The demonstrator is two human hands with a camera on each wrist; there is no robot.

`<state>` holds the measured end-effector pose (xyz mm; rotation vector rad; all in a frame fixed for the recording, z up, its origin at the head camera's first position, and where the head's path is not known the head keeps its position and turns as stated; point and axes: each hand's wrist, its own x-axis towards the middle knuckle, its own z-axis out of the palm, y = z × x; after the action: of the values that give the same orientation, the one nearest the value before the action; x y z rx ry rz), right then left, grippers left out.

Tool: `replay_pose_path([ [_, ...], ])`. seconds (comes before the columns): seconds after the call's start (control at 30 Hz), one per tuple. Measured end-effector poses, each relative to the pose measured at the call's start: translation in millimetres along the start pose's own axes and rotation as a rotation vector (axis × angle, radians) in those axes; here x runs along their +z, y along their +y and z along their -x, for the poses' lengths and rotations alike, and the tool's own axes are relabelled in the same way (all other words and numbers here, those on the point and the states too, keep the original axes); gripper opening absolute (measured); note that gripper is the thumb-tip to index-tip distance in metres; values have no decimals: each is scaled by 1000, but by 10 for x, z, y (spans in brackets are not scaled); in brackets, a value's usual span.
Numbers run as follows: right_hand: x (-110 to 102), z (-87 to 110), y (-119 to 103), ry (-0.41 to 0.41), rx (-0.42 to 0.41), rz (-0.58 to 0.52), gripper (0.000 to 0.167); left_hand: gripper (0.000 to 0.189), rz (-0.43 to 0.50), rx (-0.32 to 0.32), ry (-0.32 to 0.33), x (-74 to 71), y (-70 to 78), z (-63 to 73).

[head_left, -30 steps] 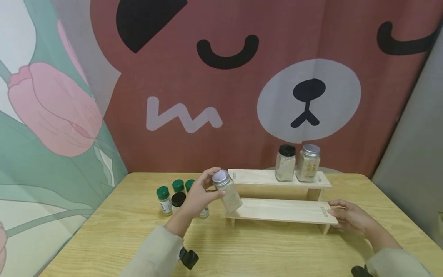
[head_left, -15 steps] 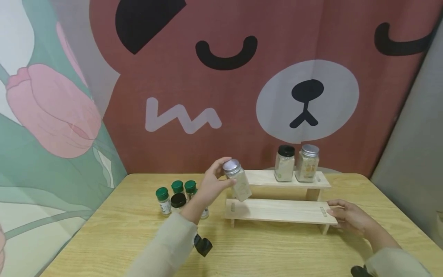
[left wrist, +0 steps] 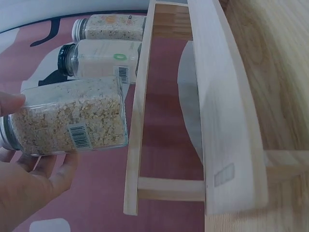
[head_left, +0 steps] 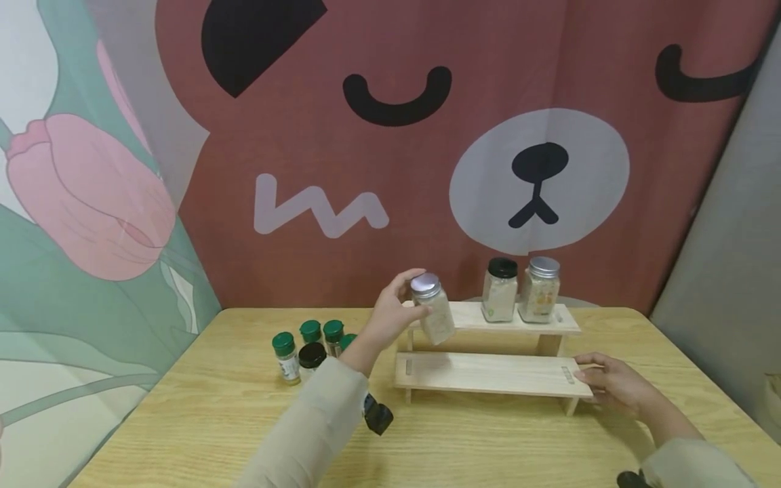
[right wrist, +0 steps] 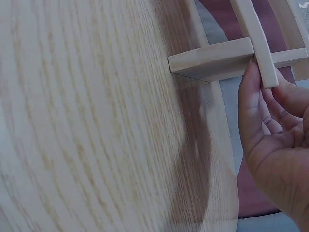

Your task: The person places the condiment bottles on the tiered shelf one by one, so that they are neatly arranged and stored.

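Held in the left hand (head_left: 390,315), a silver-lidded jar (head_left: 436,318), tilted with its lid toward the left, near the left end of the upper shelf (head_left: 466,316). Gripped close to the lid, thumb on one side, fingers (left wrist: 60,174) curled against the other. Shows coarse pale grains and a barcode in the left wrist view. Hard to judge from here, the gap between jar base and upper shelf. Pinched by the right hand (head_left: 616,386), thumb above and fingers below: the right end of the lower shelf (head_left: 488,374).

Upright toward the right end of the upper shelf: a black-lidded jar (head_left: 499,297) and, just beside it, a second silver jar (head_left: 539,293). Grouped leftward on the worktop (head_left: 464,447): green-lidded bottles (head_left: 287,359) and a black-capped jar (head_left: 312,356), partly hidden by the left arm. Behind everything, a bear-print curtain (head_left: 293,271).
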<state>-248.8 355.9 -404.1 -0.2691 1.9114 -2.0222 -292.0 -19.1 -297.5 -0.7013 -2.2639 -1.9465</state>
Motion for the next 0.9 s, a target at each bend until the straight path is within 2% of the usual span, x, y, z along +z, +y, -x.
replay_pose_path([
  [0.5,4,9,-5,51,29,53,20,56,-9,-58,-23,199,7,-299],
  [0.9,-17,-2,9,20,-1,30,20,57,-66,-43,-60,322,40,-464],
])
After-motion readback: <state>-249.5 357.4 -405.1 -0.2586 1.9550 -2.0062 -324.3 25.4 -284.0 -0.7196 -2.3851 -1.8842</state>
